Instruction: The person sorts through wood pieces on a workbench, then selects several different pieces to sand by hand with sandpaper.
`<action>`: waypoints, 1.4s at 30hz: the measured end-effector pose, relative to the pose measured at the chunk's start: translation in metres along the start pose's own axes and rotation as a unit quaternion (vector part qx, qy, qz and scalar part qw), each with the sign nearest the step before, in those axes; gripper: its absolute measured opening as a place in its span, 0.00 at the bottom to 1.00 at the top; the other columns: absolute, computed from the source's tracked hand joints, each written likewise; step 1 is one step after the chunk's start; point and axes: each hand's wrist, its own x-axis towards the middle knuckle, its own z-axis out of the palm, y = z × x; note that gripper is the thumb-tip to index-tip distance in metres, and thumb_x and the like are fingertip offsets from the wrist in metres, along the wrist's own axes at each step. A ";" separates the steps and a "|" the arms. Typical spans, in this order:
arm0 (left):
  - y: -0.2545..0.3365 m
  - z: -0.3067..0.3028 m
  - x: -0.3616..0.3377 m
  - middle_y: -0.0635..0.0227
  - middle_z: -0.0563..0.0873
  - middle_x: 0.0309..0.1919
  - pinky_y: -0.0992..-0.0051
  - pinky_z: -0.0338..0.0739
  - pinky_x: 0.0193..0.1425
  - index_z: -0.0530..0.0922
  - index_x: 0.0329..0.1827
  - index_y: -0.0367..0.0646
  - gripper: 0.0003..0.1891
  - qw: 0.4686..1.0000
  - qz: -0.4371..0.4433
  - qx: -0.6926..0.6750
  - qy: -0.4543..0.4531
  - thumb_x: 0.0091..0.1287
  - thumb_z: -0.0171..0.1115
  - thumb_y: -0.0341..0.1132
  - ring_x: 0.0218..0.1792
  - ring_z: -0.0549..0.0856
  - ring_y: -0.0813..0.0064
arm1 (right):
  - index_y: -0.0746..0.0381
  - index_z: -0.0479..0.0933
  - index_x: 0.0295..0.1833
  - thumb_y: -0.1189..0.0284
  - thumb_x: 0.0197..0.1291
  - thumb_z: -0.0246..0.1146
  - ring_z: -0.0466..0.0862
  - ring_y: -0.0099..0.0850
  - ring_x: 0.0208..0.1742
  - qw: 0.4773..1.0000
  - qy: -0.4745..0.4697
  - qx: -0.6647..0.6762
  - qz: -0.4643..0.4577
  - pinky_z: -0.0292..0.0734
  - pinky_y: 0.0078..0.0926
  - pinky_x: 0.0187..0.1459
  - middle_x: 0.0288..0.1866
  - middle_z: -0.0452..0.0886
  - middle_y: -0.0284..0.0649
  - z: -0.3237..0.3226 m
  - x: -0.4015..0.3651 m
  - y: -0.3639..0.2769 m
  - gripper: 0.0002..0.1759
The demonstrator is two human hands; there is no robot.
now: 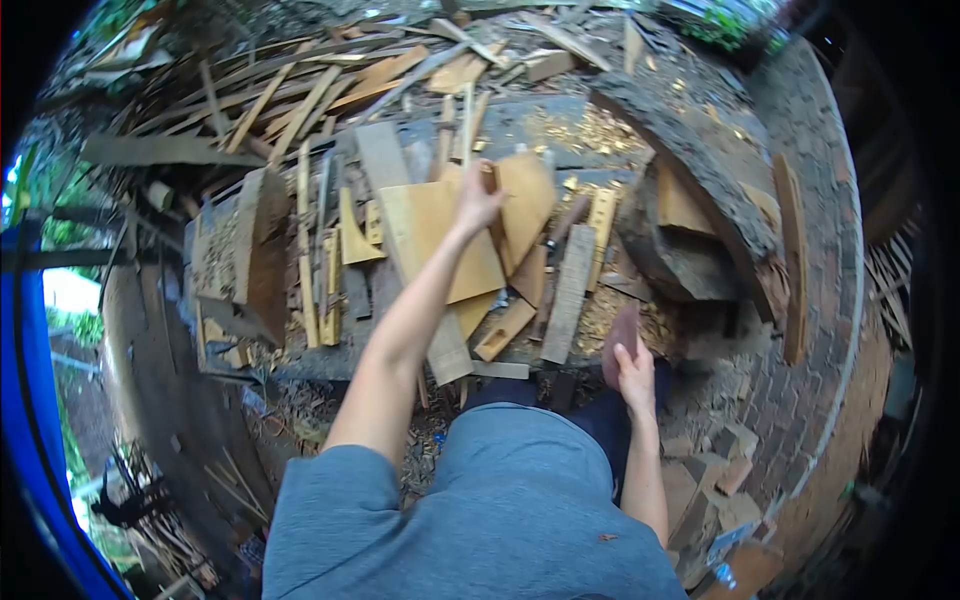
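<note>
My left hand reaches over the workbench, its fingers closed at the edge of a pale wooden board. Beside those fingers stands a curved flat piece of wood, and a thin light stick rises just beyond them. Low on the right, near my leg, my right hand grips a flat reddish-brown piece, whose material I cannot make out. A grey plank and a small slotted wood block lie between my hands.
Wood shavings and offcuts cover much of the workbench. A thick wooden block stands at left. On the right, a long rough-edged slab leans over a log. Scrap strips pile up behind; brick paving runs along the right.
</note>
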 end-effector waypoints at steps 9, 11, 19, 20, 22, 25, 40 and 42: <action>-0.089 -0.102 -0.074 0.53 0.71 0.65 0.65 0.72 0.63 0.63 0.69 0.33 0.27 0.852 -0.227 -0.135 0.451 0.70 0.60 0.34 0.60 0.77 0.59 | 0.66 0.68 0.72 0.74 0.69 0.56 0.81 0.33 0.62 0.995 -0.031 -0.085 0.042 0.70 0.30 0.64 0.61 0.82 0.47 -0.011 -0.008 -0.023 0.26; -0.104 -0.128 -0.086 0.55 0.77 0.59 0.64 0.77 0.59 0.68 0.64 0.32 0.23 0.715 -0.484 -0.083 0.497 0.71 0.61 0.35 0.55 0.81 0.60 | 0.66 0.69 0.72 0.74 0.69 0.56 0.81 0.33 0.61 0.995 -0.037 -0.075 0.054 0.71 0.30 0.63 0.60 0.83 0.47 -0.015 -0.004 -0.016 0.26; -0.226 -0.158 -0.078 0.58 0.87 0.44 0.68 0.88 0.50 0.80 0.50 0.37 0.15 0.479 -0.421 -0.674 0.374 0.67 0.71 0.37 0.43 0.88 0.62 | 0.64 0.71 0.69 0.72 0.68 0.56 0.82 0.39 0.60 0.987 -0.060 -0.146 0.002 0.71 0.33 0.63 0.58 0.83 0.51 -0.008 0.006 -0.040 0.24; -0.215 -0.169 -0.082 0.56 0.87 0.40 0.68 0.89 0.52 0.80 0.49 0.31 0.13 0.503 -0.383 -0.712 0.307 0.70 0.66 0.34 0.43 0.88 0.59 | 0.65 0.72 0.68 0.72 0.68 0.56 0.82 0.39 0.59 0.987 -0.060 -0.151 0.001 0.71 0.33 0.63 0.57 0.84 0.51 -0.006 0.006 -0.048 0.23; -0.131 -0.179 -0.094 0.53 0.82 0.52 0.63 0.83 0.63 0.75 0.58 0.29 0.17 0.584 -0.343 -0.669 0.307 0.73 0.63 0.32 0.53 0.84 0.57 | 0.65 0.72 0.68 0.72 0.69 0.55 0.82 0.41 0.59 0.989 -0.053 -0.138 0.007 0.71 0.34 0.62 0.55 0.82 0.51 -0.005 0.009 -0.049 0.23; -0.013 -0.176 -0.134 0.59 0.80 0.54 0.64 0.84 0.59 0.65 0.69 0.38 0.22 0.753 -0.214 -0.614 0.099 0.75 0.57 0.33 0.54 0.84 0.66 | 0.64 0.69 0.70 0.72 0.69 0.54 0.80 0.44 0.59 0.975 0.011 -0.209 -0.069 0.71 0.36 0.61 0.57 0.78 0.50 -0.002 0.010 -0.046 0.24; 0.249 0.047 -0.103 0.65 0.80 0.24 0.83 0.68 0.14 0.75 0.47 0.40 0.18 0.459 -0.485 -0.624 -0.406 0.78 0.51 0.48 0.18 0.76 0.80 | 0.59 0.79 0.63 0.84 0.56 0.54 0.76 0.43 0.69 0.746 0.285 -0.464 -0.384 0.68 0.42 0.72 0.65 0.80 0.41 -0.090 0.059 -0.136 0.28; 0.239 0.065 -0.092 0.66 0.77 0.23 0.81 0.65 0.14 0.76 0.42 0.40 0.15 0.398 -0.523 -0.639 -0.399 0.77 0.52 0.44 0.17 0.73 0.80 | 0.62 0.77 0.65 0.85 0.57 0.52 0.76 0.47 0.69 0.818 0.227 -0.384 -0.363 0.67 0.42 0.73 0.65 0.80 0.48 -0.082 0.054 -0.109 0.29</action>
